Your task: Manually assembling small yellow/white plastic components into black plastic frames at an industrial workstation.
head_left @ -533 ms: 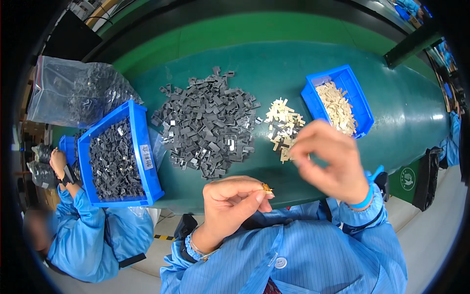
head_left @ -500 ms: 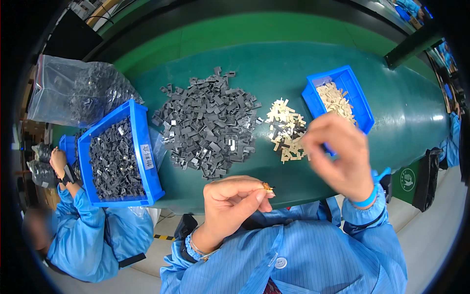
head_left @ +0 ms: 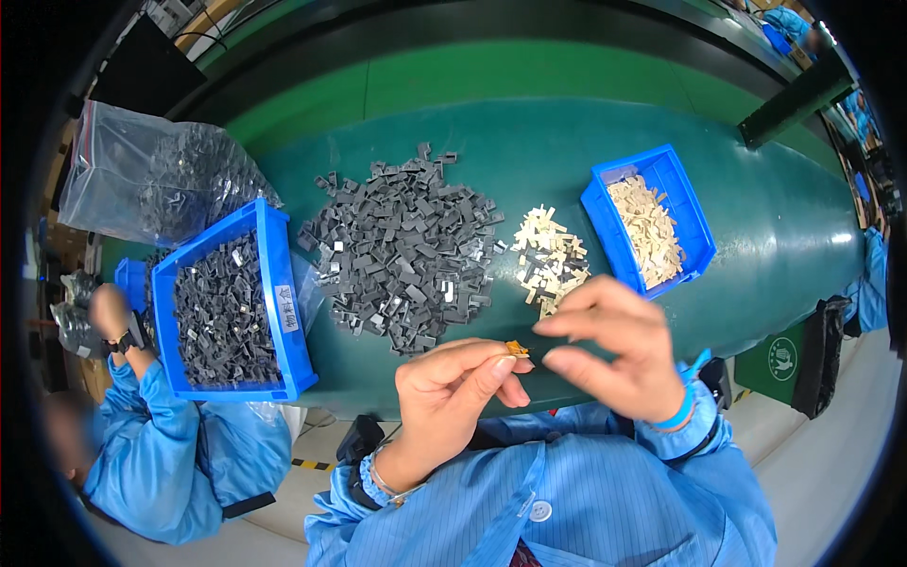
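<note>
My left hand [head_left: 442, 389] is closed, pinching a small orange-and-yellow part [head_left: 517, 349] between thumb and index finger, close to the table's near edge. Its exact kind is too small to make out. Just right of it, my right hand [head_left: 612, 352] hovers with thumb and fingers apart, and nothing shows between them. Beyond the right hand lies a loose heap of small cream plastic pieces [head_left: 546, 231], mixed with some dark ones. A big pile of dark grey plastic housings [head_left: 406, 246] spreads over the middle of the green table [head_left: 529, 132].
At right stands a blue bin [head_left: 697, 213] holding cream pieces [head_left: 647, 227]. On the left, a larger blue bin [head_left: 300, 326] holds dark grey parts, with a clear plastic bag [head_left: 118, 180] of similar parts behind it. A co-worker [head_left: 203, 463] in blue sits at far left.
My right hand has come from beside the right-hand blue bin down and left, close to my left hand. The left hand stays nearly in place, still pinching the small part.
</note>
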`<state>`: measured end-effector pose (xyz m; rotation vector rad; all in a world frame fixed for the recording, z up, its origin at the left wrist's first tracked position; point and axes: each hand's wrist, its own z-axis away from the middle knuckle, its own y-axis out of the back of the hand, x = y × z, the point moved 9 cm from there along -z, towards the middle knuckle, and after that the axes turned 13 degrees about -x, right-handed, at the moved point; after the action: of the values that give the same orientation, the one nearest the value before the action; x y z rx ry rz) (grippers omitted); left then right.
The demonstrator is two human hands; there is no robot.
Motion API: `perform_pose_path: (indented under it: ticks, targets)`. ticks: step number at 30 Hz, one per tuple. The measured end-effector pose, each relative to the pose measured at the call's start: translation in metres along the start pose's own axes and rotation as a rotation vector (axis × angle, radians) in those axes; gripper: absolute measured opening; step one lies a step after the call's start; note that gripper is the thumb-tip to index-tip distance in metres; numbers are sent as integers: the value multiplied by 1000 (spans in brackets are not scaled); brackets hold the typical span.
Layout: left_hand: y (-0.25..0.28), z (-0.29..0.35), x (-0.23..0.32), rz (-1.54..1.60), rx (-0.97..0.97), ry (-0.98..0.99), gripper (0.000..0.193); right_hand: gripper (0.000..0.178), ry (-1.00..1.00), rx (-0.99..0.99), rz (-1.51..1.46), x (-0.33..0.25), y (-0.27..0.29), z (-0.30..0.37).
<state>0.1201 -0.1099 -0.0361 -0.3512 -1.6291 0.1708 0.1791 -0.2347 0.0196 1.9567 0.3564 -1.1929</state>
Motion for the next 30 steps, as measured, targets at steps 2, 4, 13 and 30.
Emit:
perform_pose_path:
  ticks: [2, 4, 13, 30]
  targets:
    - [1, 1, 2, -26, 40, -14, 16, 18, 41, 4, -155, 0, -14, -2]
    - [1, 2, 1, -25, 43, -2, 17, 16, 38, 19, -197, 4, -19, -1]
    - [2, 1, 11, -56, 7, -46, 20, 8, 5, 24, -256, 8, -19, -3]
    - [14, 6, 17, -298, 151, -48, 15, 5, -49, 47, -333, 18, -12, -2]
